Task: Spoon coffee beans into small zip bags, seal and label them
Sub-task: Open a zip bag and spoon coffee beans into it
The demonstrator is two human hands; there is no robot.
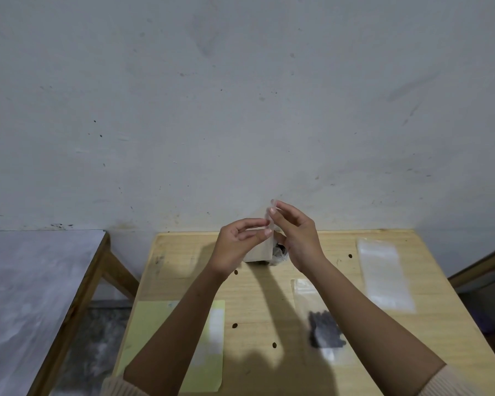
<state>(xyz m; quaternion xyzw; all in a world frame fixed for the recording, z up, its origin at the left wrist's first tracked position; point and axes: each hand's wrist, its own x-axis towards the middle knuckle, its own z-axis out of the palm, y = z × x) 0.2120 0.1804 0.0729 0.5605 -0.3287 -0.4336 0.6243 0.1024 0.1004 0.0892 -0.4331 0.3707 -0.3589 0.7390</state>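
Observation:
Above the far part of the wooden table [340,332], my left hand [235,247] and my right hand [297,235] both pinch a small clear zip bag [270,221] and hold it upright between them. Behind the hands sits a larger container or bag of dark coffee beans [279,252], mostly hidden. A filled zip bag with dark beans [323,330] lies flat on the table under my right forearm. A stack of empty clear zip bags [383,275] lies at the right. A yellow-green label sheet [209,347] lies at the near left.
Several loose coffee beans [235,326] are scattered on the table. A grey-topped bench [26,295] stands to the left across a gap. A plain wall [240,110] rises right behind the table. Another wooden edge [480,264] shows at the far right.

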